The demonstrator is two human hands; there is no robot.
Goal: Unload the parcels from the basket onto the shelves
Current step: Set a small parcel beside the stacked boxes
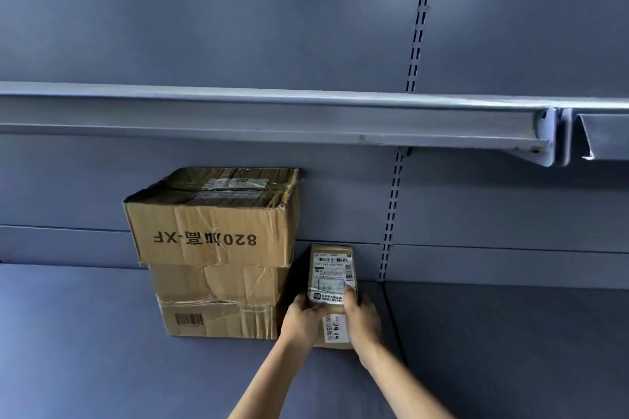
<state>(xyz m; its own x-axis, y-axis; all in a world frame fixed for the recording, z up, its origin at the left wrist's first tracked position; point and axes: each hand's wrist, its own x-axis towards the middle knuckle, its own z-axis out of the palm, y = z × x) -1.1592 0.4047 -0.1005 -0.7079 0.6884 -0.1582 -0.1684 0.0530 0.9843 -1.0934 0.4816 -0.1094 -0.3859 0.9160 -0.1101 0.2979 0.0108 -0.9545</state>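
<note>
Both hands close on a small, narrow brown cardboard parcel with white shipping labels (333, 286): the left hand (301, 318) wraps its left edge, and the right hand (361, 316) clasps the right edge with its thumb pressed on the label. The parcel lies flat on the blue-grey metal shelf (493, 333), just right of the stack of two dented brown cardboard boxes (218, 248), its far end near the shelf's back panel. This looks like the placing step. Next, the fingers must let go without dragging the parcel away from the stack. The basket is out of view.
</note>
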